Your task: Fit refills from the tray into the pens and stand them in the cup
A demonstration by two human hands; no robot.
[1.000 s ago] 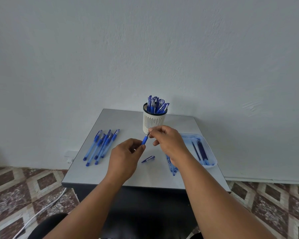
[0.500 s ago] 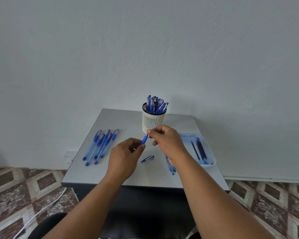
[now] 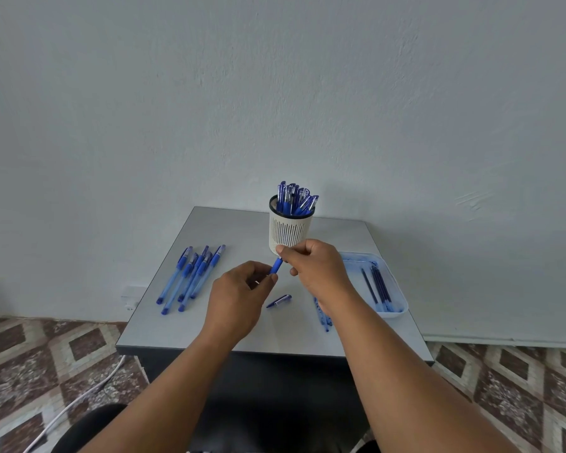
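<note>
Both hands hold one blue pen (image 3: 276, 266) in front of the cup (image 3: 290, 228). The left hand (image 3: 239, 299) pinches its low end; the right hand (image 3: 314, 268) pinches its top. Refills (image 3: 378, 287) lie in the tray (image 3: 401, 308).

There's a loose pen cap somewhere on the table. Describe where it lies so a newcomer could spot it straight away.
Start at the white slotted cup full of pens at the back of the grey table, then come straight toward the near edge, past the two hands. The pen cap lies alone on the bare tabletop between the wrists. It is short and stubby with a clip, unlike the long pens fanned out to the left.
</note>
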